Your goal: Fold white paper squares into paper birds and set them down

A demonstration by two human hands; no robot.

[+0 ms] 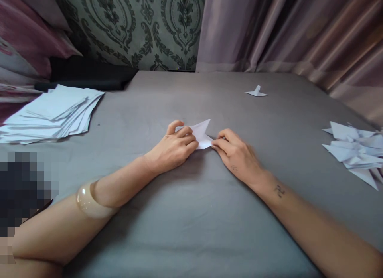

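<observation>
Between my hands is a piece of folded white paper with pointed ends, near the middle of the grey-covered surface. My left hand grips its left part with curled fingers, which hide that side of the fold. At the lower right point, my right hand pinches the paper's tip between thumb and fingers. One sharp corner sticks up at the upper right of the paper. A pale bangle circles my left forearm.
A stack of white paper sheets lies at the left, beside a dark folded cloth. Folded paper pieces are heaped at the right edge. A single folded paper figure stands at the back right. Curtains hang behind.
</observation>
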